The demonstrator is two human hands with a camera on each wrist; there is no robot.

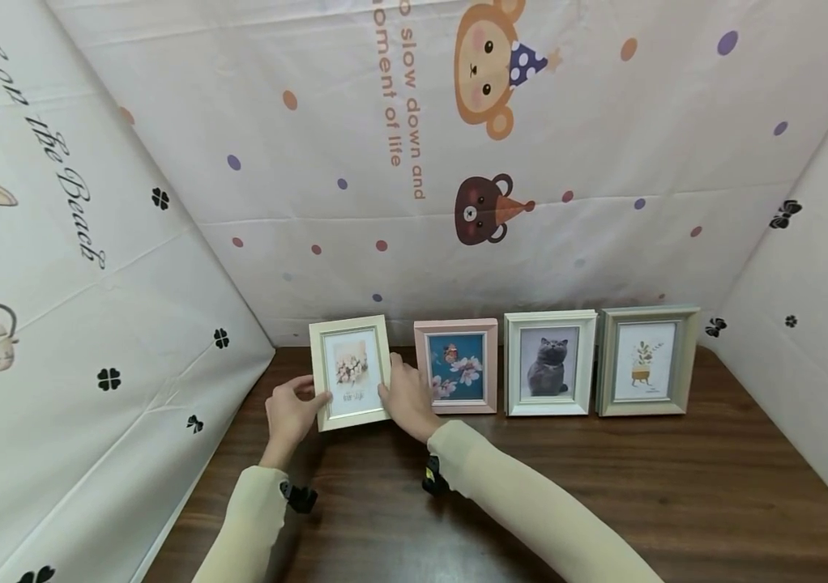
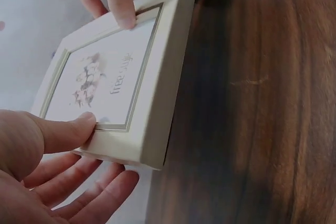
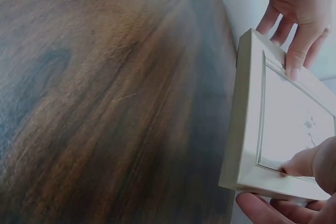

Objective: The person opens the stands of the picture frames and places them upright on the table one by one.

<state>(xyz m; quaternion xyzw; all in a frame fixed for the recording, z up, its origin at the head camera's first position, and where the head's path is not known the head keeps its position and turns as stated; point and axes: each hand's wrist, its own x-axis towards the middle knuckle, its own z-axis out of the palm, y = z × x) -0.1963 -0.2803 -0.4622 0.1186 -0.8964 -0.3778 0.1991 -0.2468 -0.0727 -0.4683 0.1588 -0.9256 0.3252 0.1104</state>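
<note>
Both hands hold a cream picture frame (image 1: 352,409) with a flower-bouquet print, at the left end of a row of frames. My left hand (image 1: 290,413) pinches its left side, thumb on the front and fingers behind, as the left wrist view shows on the frame (image 2: 157,98). On the opposite side my right hand (image 1: 410,397) grips the edge, thumb (image 3: 302,163) on the front. The frame tilts slightly in the head view, and its lower edge looks raised off the table. Just right of it stands a pink frame (image 1: 492,364) with a blossom picture, partly behind my right hand.
Farther right stand a white frame (image 1: 510,364) with a grey cat picture and a grey-beige frame (image 1: 682,364) with a potted-plant print. They stand on a dark wooden table (image 1: 567,486), near a printed cloth backdrop (image 1: 297,178). Another cloth wall (image 1: 144,340) rises at the left.
</note>
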